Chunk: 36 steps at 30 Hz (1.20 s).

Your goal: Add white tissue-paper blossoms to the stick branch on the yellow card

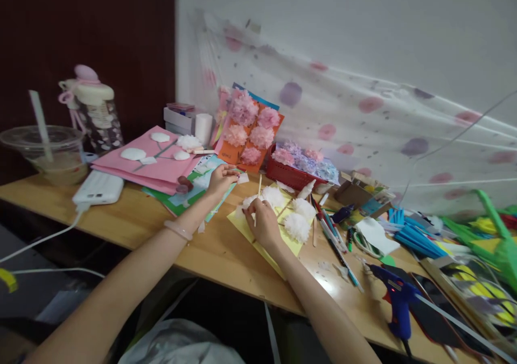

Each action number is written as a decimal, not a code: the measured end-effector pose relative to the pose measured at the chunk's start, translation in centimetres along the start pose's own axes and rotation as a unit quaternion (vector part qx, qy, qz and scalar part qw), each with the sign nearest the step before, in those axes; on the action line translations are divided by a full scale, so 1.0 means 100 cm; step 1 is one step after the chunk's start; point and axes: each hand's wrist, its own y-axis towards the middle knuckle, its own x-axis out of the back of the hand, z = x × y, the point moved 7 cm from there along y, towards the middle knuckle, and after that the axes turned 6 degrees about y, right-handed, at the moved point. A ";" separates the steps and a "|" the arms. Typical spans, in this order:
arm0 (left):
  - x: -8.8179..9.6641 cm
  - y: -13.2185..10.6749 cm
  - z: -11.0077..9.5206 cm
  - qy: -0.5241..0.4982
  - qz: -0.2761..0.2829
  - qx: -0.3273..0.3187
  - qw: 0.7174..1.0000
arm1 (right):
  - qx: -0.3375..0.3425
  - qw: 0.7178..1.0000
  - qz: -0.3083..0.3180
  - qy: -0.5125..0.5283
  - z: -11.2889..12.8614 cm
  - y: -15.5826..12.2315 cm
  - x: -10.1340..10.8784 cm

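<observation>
Three tissue flowers sit finished on the yellow card; right hand pinches a fourth flower there, left hand a white scrap beside it.

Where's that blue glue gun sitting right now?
The blue glue gun lies lower right in the head view, near the front edge of the table, right of the right hand and the pens.
</observation>
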 end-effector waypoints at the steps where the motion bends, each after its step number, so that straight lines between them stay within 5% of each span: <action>1: 0.002 0.001 0.000 -0.003 -0.008 -0.002 1.000 | -0.004 1.000 -0.006 -0.002 -0.001 0.005 0.001; 8: 0.015 0.010 -0.001 -0.037 -0.055 -0.008 0.998 | -0.079 0.990 -0.060 0.097 -0.025 0.063 0.001; 14: 0.006 0.008 0.002 -0.066 0.001 0.023 0.998 | -0.082 0.982 -0.091 0.142 -0.047 0.095 0.017; 19: -0.016 -0.007 0.005 -0.076 0.106 0.063 0.989 | -0.094 0.972 -0.122 0.177 -0.061 0.059 0.067; 22: -0.029 -0.020 0.007 -0.069 0.165 0.086 0.980 | -0.120 0.939 -0.113 0.300 -0.068 0.027 0.090; 26: -0.041 -0.034 0.010 -0.047 0.226 0.107 0.967 | -0.143 0.903 -0.181 0.364 -0.080 -0.011 0.112; 31: -0.048 -0.045 0.015 -0.013 0.256 0.121 0.959 | -0.181 0.870 -0.250 0.385 -0.097 -0.037 0.108; 36: -0.057 -0.055 0.013 0.075 0.289 0.077 0.951 | -0.227 0.854 -0.232 0.406 -0.105 -0.042 0.089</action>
